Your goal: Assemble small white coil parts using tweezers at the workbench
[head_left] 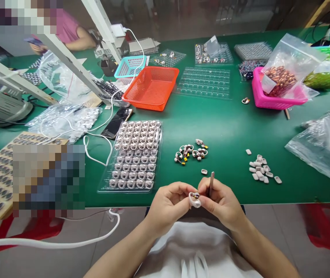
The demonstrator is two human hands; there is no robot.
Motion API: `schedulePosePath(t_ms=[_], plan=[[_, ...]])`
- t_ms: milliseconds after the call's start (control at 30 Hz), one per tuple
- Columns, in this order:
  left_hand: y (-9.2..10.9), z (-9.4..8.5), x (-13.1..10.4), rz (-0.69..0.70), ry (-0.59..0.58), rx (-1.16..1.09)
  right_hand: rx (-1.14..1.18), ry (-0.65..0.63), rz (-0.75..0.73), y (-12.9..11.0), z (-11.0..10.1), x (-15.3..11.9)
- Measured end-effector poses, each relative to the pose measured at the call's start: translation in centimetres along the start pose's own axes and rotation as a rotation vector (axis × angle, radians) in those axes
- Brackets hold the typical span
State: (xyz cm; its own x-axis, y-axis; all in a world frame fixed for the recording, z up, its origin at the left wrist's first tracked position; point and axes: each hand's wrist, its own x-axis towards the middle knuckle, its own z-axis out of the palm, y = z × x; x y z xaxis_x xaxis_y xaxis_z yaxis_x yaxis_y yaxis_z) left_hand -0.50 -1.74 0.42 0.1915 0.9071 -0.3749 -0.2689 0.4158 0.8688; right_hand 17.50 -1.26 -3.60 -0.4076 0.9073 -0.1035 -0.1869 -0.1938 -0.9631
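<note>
Between thumb and fingers, my left hand [169, 204] pinches a small white ring-shaped part [195, 200] over the table's front edge. My right hand [221, 202] is closed around slim tweezers [211, 184] that point upward, and its thumb and fingertip meet the same part. Fingers hide much of the part's inner side. Just beyond my hands lies one loose white cap [204, 171]. Further off is a small pile of white curved parts [192, 151] with yellow and dark bits. A heap of white caps [259, 168] lies to the right.
A clear tray of ring-shaped parts [136, 154] stands left, beside a phone [117, 122] and white cable [97, 160]. Behind are an orange basket [153, 87], clear tray [203, 82] and pink basket [280, 101]. Plastic bags [327, 144] lie right. Another person's arm [80, 40] shows far left.
</note>
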Motion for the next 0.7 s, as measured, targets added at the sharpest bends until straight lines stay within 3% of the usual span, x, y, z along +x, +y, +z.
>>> schedulePosePath(t_ms=[167, 267, 433, 700], plan=[[0.1, 0.1, 0.0, 0.043, 0.079, 0.076, -0.132, 0.163, -0.280, -1.0, -1.3, 0.2], [-0.1, 0.0, -0.1, 0.086, 0.134, 0.153, -0.137, 0.251, -0.375, -1.6, -2.0, -0.1], [-0.4, -0.2, -0.2, 0.144, 0.186, 0.241, -0.058, 0.174, -0.373, -1.5, -1.9, -1.2], [-0.6, -0.2, -0.3, 0.176, 0.175, 0.257, -0.001, 0.103, -0.379, -0.8, -0.9, -1.4]])
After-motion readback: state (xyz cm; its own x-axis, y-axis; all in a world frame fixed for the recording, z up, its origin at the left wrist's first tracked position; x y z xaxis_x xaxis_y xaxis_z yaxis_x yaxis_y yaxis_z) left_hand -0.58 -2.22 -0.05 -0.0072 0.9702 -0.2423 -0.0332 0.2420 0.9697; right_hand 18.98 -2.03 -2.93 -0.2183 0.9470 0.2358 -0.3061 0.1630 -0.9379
